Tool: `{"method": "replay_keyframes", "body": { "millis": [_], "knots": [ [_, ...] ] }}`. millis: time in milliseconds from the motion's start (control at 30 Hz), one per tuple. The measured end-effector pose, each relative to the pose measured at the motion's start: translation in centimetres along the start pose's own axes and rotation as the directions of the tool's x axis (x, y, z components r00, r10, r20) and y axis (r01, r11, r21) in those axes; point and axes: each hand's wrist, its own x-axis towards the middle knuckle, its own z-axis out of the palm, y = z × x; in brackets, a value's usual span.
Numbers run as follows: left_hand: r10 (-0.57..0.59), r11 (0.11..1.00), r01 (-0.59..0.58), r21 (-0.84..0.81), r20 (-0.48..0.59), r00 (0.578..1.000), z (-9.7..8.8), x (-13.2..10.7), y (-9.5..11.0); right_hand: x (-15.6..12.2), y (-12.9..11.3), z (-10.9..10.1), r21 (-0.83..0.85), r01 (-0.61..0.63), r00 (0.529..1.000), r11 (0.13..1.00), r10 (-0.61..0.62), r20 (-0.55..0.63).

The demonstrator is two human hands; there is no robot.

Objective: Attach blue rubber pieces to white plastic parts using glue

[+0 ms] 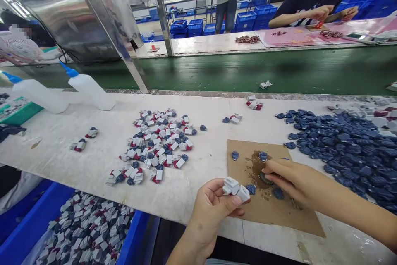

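My left hand (214, 209) is closed on small white plastic pieces (235, 187) at the near edge of the bench. My right hand (291, 180) pinches a small dark blue part (266, 178) against a brown cardboard sheet (273, 211), at a dark glue stain (257, 165). A few blue parts (235, 155) lie loose on the cardboard. A pile of assembled white, blue and red pieces (158, 145) lies to the left. To the right spreads a heap of dark blue parts (347, 145).
Two squeeze bottles with blue tips (89, 87) lie at the back left. A blue bin of assembled pieces (87, 230) sits below the bench's near edge. A green conveyor belt (248, 70) runs behind. Other people work at the far table (310, 13).
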Motion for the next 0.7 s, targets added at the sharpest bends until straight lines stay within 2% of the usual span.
{"method": "replay_keyframes", "body": {
  "millis": [100, 200, 300, 433, 700],
  "knots": [
    [0.001, 1.0, -0.001, 0.002, 0.009, 1.0, 0.0, -0.2, -0.4, -0.5, -1.9, -1.0, 0.166, -0.051, 0.999, 0.985, 0.052, -0.001],
    [0.019, 1.0, -0.019, 0.014, 0.009, 1.0, 0.1, -0.4, -0.6, -1.2, -5.0, -2.2, 0.396, -0.106, 0.985, 0.912, 0.151, -0.082],
    [0.028, 0.999, -0.029, 0.032, 0.033, 0.999, 0.4, -0.6, -0.5, -1.7, -7.5, -2.8, 0.523, -0.106, 0.983, 0.845, 0.169, -0.074],
    [0.011, 0.999, -0.015, 0.048, 0.078, 0.997, 0.7, -0.7, -0.2, -2.0, -8.4, -2.7, 0.562, -0.123, 0.988, 0.818, 0.156, -0.011],
    [0.046, 0.994, -0.051, 0.098, 0.06, 0.997, 0.9, -1.2, -0.3, -1.5, -8.7, -3.0, 0.586, -0.102, 0.995, 0.804, 0.084, 0.057]
  ]
}}
